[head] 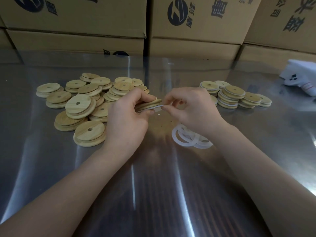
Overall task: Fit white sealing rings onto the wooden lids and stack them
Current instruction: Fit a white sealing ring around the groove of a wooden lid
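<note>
My left hand (127, 115) grips a wooden lid (150, 103) edge-on above the table's middle. A white sealing ring (156, 107) lies along the lid's lower edge, and my right hand (189, 108) pinches that ring at its right end. A loose pile of bare wooden lids (80, 106) with centre holes spreads to the left. Short stacks of lids with white rings (234, 97) stand to the right. Several loose white rings (189, 138) lie on the table under my right wrist.
The table (153, 185) is shiny metal under a clear plastic sheet. Cardboard boxes (196, 26) with dark print wall off the back. A white cloth item with dark dots (301, 76) lies at the far right edge.
</note>
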The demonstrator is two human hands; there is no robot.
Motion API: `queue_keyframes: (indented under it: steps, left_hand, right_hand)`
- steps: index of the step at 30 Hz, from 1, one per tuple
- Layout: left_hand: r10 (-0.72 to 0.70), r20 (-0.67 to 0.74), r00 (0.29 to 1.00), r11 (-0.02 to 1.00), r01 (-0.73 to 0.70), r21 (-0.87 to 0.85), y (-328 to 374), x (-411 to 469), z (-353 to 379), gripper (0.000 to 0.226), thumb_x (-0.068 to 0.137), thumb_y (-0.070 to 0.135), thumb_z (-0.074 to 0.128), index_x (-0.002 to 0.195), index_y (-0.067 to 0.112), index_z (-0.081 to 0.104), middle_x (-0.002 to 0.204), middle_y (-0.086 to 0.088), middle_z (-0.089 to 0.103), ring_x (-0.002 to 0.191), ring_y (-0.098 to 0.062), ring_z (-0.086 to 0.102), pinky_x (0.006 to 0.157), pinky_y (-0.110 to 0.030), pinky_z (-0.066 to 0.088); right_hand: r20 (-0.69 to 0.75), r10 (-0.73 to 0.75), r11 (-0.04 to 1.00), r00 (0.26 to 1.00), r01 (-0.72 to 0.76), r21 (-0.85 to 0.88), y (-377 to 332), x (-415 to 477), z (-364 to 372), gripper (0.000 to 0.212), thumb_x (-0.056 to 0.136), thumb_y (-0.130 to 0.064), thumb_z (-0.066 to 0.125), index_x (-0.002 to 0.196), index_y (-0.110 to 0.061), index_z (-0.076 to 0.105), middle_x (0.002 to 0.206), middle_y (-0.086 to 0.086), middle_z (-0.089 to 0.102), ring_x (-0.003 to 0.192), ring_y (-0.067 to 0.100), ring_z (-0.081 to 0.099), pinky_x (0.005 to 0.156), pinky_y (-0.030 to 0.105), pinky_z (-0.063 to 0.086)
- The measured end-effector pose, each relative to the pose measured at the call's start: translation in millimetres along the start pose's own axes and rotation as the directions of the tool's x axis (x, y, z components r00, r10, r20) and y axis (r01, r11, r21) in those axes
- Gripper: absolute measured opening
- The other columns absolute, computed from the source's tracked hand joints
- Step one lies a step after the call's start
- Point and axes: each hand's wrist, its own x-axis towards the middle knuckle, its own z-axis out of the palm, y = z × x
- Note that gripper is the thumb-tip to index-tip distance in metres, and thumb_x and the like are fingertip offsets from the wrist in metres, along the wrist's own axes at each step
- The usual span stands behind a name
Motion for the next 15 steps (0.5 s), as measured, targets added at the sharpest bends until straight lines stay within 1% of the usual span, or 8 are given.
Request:
queue_keyframes:
  steps: [2, 6, 10, 15]
  left_hand:
    - [0.023, 0.008, 1.0, 1.0, -0.023, 0.017, -0.1, 0.0, 0.0, 0.025, 0.075, -0.003, 0.076, 0.088, 0.017, 0.068, 0.082, 0.025, 0.063, 0.086, 0.015, 0.059, 0.078, -0.004, 0.044]
    - [0.033, 0.017, 0.999, 0.999, -0.033, 0.014, 0.0, 0.2, -0.1, 0.022, 0.076, -0.004, 0.075, 0.09, 0.012, 0.069, 0.088, 0.021, 0.066, 0.091, 0.007, 0.062, 0.082, -0.012, 0.049]
    - [0.033, 0.034, 0.999, 0.999, -0.033, -0.007, -0.4, -0.5, -1.3, 0.025, 0.076, -0.007, 0.073, 0.091, 0.013, 0.068, 0.091, 0.019, 0.067, 0.092, 0.006, 0.063, 0.084, -0.014, 0.05]
    - [0.005, 0.049, 0.999, 0.998, -0.002, -0.058, 0.4, -2.6, -1.9, 0.03, 0.078, -0.008, 0.071, 0.092, 0.018, 0.065, 0.094, 0.014, 0.069, 0.093, 0.001, 0.065, 0.087, -0.026, 0.054]
  right_hand:
    - [0.02, -0.004, 1.0, 1.0, 0.005, -0.009, 0.4, 0.6, -1.8, 0.003, 0.084, -0.019, 0.071, 0.082, -0.016, 0.07, 0.075, -0.003, 0.068, 0.072, 0.017, 0.063, 0.065, 0.043, 0.053]
    - [0.035, -0.041, 0.998, 0.999, 0.043, -0.054, -1.5, 1.8, -3.8, 0.003, 0.084, -0.016, 0.07, 0.082, -0.014, 0.071, 0.077, -0.002, 0.069, 0.073, 0.018, 0.064, 0.064, 0.042, 0.054]
    - [0.029, -0.075, 0.994, 0.997, 0.077, -0.084, -3.4, 2.1, -4.5, 0.003, 0.085, -0.014, 0.07, 0.082, -0.013, 0.071, 0.077, 0.0, 0.069, 0.073, 0.02, 0.064, 0.064, 0.043, 0.054]
    - [0.03, -0.102, 0.993, 0.994, 0.104, -0.055, -2.8, 2.3, -6.0, 0.004, 0.086, -0.011, 0.069, 0.083, -0.008, 0.07, 0.077, 0.003, 0.068, 0.073, 0.022, 0.064, 0.063, 0.045, 0.053]
